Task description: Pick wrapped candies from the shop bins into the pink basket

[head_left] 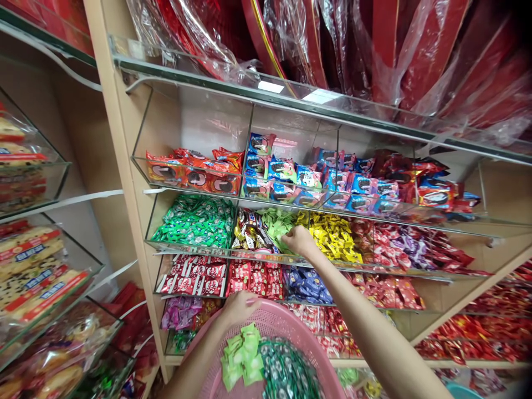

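My right hand (300,242) reaches into the shelf bin of light green wrapped candies (276,221), its fingers closed at the candies; the fingertips are partly hidden. My left hand (243,307) is curled over the far rim of a pink plastic basket (310,327), holding it below the shelves. Inside the basket, a small pile of light green wrapped candies (245,357) lies at the left. Beside it lies a larger heap of dark green wrapped candies (288,371). Left of the light green candies on the shelf are brown and gold packets (249,230); yellow wrapped candies (334,233) are at the right.
Glass shelf fronts (257,255) and thin dividers edge the bins. Green wrapped candies (195,219) fill the left bin. Above stand blue and pink cookie packs (282,169). Red bags in clear plastic (307,44) hang over the top shelf. A wooden upright (120,166) stands at left.
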A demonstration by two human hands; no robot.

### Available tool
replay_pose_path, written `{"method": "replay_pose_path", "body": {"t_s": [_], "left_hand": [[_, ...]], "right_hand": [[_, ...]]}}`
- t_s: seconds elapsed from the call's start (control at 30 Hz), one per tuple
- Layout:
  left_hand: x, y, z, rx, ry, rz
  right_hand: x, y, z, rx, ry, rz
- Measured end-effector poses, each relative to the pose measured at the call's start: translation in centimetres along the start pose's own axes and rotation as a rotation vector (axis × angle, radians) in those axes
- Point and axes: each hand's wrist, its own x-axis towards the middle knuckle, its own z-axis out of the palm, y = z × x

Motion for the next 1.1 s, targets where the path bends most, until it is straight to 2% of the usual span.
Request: {"method": "replay_pose_path", "body": {"t_s": [0.17, 0.43, 0.53, 0.63, 0.7, 0.73, 0.8, 0.87, 0.93, 1.0, 1.1], "left_hand": [[-0.1, 0.3, -0.2, 0.016, 0.012, 0.01], [0.1, 0.1, -0.2, -0.007, 0.007, 0.009], [0.0, 0.0, -0.2, -0.016, 0.01, 0.014], [0.0, 0.1, -0.3, -0.007, 0.012, 0.004], [0.0, 0.3, -0.4, 0.005, 0.012, -0.007], [0.0, 0.4, -0.4, 0.008, 0.01, -0.013], [0.0, 0.5, -0.5, 0.012, -0.001, -0.025], [0.0, 0.7, -0.5, 0.01, -0.021, -0.031], [0.0, 0.7, -0.6, -0.005, -0.039, -0.024], [0.0, 0.8, -0.7, -0.026, -0.043, -0.01], [0.1, 0.7, -0.8, -0.034, -0.034, -0.004]], "right_hand": [[-0.6, -0.2, -0.4, -0.032, -0.008, 0.027], [-0.9, -0.2, -0.5, 0.087, -0.041, 0.028], [-1.0, 0.1, -0.6, 0.183, 0.004, -0.004], [-2.0, 0.2, -1.3, 0.373, 0.028, -0.06], [-3.5, 0.2, -1.9, 0.574, -0.047, -0.106], [-4.5, 0.2, -2.1, 0.674, -0.133, -0.127], [-6.7, 0.3, -2.1, 0.818, -0.389, -0.178], [-8.7, 0.7, -0.9, 0.849, -0.659, -0.243], [-10.3, 1.4, 1.6, 0.817, -0.83, -0.286], [-11.3, 2.4, 5.0, 0.783, -0.857, -0.261], [-12.2, 3.8, 10.4, 0.754, -0.764, -0.137]]}}
